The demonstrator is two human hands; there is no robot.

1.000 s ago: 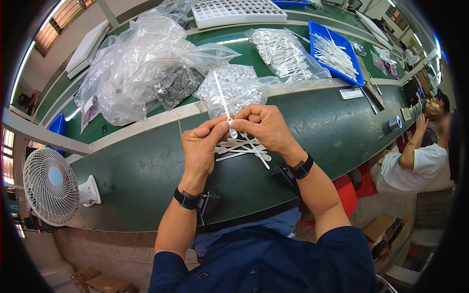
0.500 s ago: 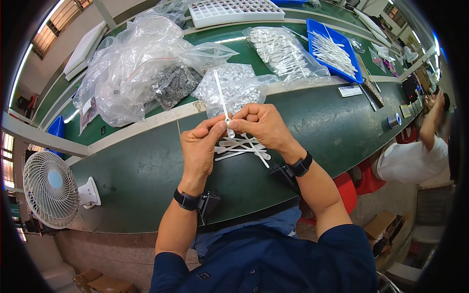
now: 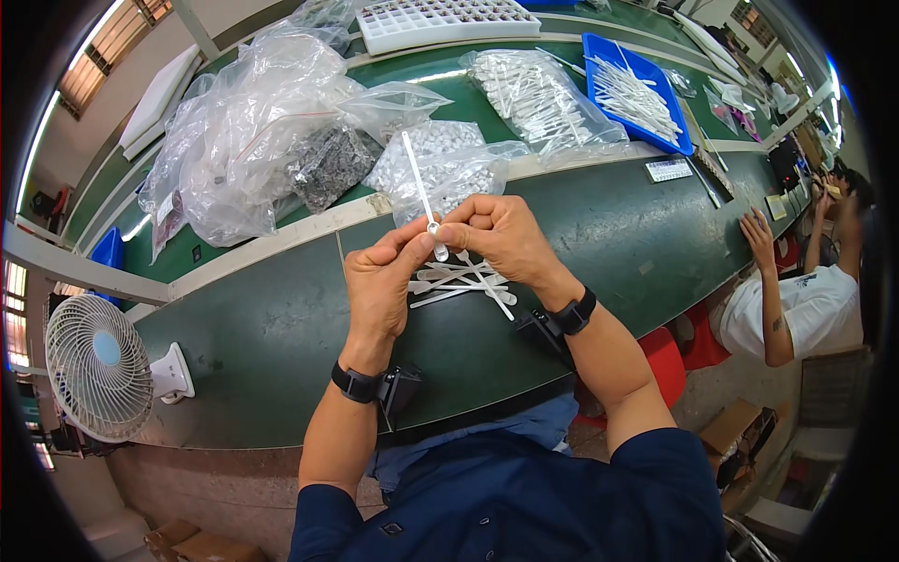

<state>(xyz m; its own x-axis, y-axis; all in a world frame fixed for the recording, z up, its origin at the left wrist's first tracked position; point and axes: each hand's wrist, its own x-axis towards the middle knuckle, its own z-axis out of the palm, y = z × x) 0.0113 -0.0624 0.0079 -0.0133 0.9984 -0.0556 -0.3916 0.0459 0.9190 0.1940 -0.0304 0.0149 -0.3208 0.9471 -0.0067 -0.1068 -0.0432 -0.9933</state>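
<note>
A slim white plastic stick with a widened, rounded lower end stands nearly upright between my hands, above the bench. My left hand pinches its lower end between thumb and index finger. From the other side my right hand closes thumb and fingertips on the same end, partly covering it. A small round white piece seems to sit at the pinch point, too small to make out. Below my hands, several similar white sticks lie crossed in a loose pile on the dark green bench.
Beyond the pale ledge lie a bag of small white parts, a bag of dark parts and a bag of white sticks. A blue tray holds more sticks. A white fan stands left. A person sits right.
My hands keep the same pinch on the stick, with hardly any movement. At the right, the other person has leaned in, and one of their hands now rests on the bench.
</note>
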